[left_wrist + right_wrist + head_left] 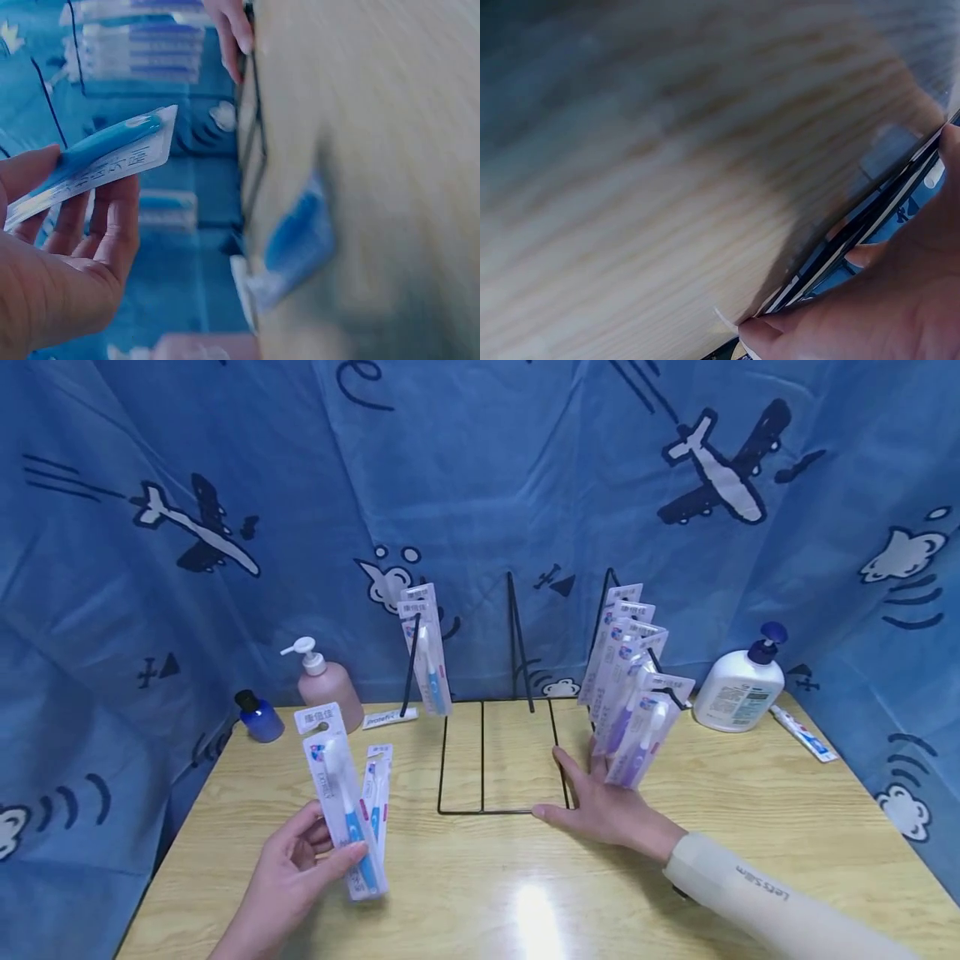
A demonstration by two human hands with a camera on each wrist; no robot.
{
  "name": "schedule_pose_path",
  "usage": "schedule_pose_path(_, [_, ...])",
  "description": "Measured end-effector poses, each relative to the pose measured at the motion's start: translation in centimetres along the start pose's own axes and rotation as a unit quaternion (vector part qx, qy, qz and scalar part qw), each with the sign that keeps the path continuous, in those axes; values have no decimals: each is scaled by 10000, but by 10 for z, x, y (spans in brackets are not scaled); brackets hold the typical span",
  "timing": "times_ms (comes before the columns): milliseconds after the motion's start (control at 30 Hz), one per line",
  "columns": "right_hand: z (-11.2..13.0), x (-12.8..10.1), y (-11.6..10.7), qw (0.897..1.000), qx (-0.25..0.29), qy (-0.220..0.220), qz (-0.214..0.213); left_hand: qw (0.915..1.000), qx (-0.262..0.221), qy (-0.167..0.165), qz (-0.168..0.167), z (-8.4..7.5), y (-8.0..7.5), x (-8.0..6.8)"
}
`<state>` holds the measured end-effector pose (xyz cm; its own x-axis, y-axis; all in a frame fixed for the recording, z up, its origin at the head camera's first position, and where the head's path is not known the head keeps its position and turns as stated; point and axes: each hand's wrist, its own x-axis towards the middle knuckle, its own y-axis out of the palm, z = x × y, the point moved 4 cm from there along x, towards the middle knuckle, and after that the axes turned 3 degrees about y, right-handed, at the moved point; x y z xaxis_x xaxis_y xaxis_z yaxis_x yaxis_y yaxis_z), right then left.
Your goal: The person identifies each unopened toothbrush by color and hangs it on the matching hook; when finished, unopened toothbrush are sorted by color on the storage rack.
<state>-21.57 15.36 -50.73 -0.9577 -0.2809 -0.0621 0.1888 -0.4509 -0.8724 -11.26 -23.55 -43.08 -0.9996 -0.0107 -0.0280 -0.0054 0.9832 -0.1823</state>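
1. Your left hand (300, 868) is gripping a carded blue toothbrush pack (341, 802), tilting it above the counter (480, 893).
2. Your right hand (600, 806), fingers spread and released, is resting on the wire rack (480, 760) base.
3. Another toothbrush pack (377, 797) is lying just beside yours; bare counter is stretching toward you.

"Let's Slim" on the pale sleeve (765, 885); toothbrush pack (341, 793) print too small.

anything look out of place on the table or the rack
One toothbrush pack lies loose on the table beside the left hand, off the wire rack. A toothpaste tube lies flat at the far right edge. Nothing looks spilled or damaged.
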Motion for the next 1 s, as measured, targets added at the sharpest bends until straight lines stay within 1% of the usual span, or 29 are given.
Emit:
schedule_pose_path(67, [-1,0,0,10000,53,35,31,9993,-73,360,115,-9,10,-3])
schedule_pose_path(133, [-2,0,-1,10000,64,21,39,9972,-120,640,357,-16,20,-6])
schedule_pose_path(200, [-2,-1,-2,10000,13,-27,-9,9943,-174,812,666,-22,28,-7])
schedule_pose_path(267, [-1,-1,-3,9999,-72,-98,-111,9912,-204,910,937,-25,35,-7])
schedule_pose_path(333, [0,-1,-3,9995,-144,-168,-215,9894,-199,955,1074,-28,40,-5])
schedule_pose_path(433, [0,-1,-4,9990,-207,-235,-317,9894,-150,936,1097,-29,45,0])
schedule_pose_path(500, [0,-1,-4,9988,-247,-247,-339,9888,-107,1008,1095,-29,48,4])
schedule_pose_path(600, [0,-2,-4,9984,-322,-274,-382,9871,-164,1106,1150,-29,51,11])
schedule_pose_path(767, [1,-3,-5,9973,-435,-368,-457,9858,-380,1055,1250,-23,54,21])
schedule_pose_path(833, [1,-3,-5,9968,-498,-394,-495,9849,-413,1097,1272,-19,55,26])
schedule_pose_path(933, [-1,-3,-4,9961,-565,-399,-542,9863,-374,1095,1179,-14,56,36])
schedule_pose_path(1000, [0,-3,-4,9957,-574,-423,-585,9857,-367,1198,1124,-11,57,45])
